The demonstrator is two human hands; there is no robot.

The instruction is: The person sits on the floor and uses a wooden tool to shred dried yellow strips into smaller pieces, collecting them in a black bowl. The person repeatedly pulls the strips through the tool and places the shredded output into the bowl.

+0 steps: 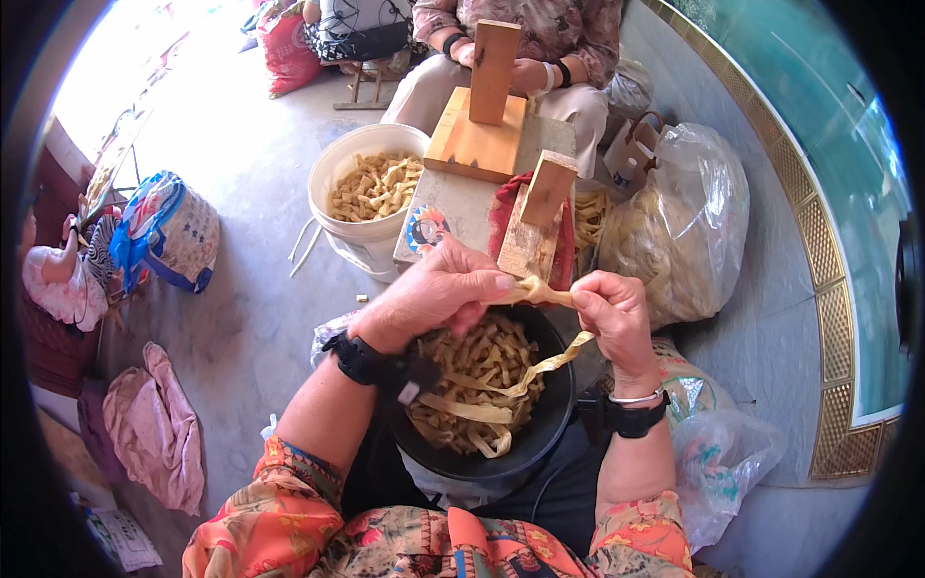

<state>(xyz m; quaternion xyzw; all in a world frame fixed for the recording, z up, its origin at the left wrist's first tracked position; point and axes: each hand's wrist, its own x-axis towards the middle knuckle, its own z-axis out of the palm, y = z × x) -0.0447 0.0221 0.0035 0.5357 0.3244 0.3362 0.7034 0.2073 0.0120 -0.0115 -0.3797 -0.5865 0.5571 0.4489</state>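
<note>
My left hand (448,285) and my right hand (614,314) pinch a pale yellow, tape-like strip (538,292) between them, with a loose knot or fold at its middle. The strip's tail hangs from my right hand into a black bowl (567,426). Inside the bowl lie many short knotted pieces (491,354) of the same yellowish material, with longer flat strips on top. Just beyond my hands, a wooden block with an upright piece (549,189) rests on a red cloth (502,213). The material of the strip cannot be told for certain.
A white bucket (325,195) of similar knotted pieces stands at the far left of a low stone-like bench (462,206), which bears a larger wooden stand (491,79). A person (520,43) sits opposite. Right are a plastic bag of strips (672,238); left, a patterned bag (181,231) and pink cloth (155,433).
</note>
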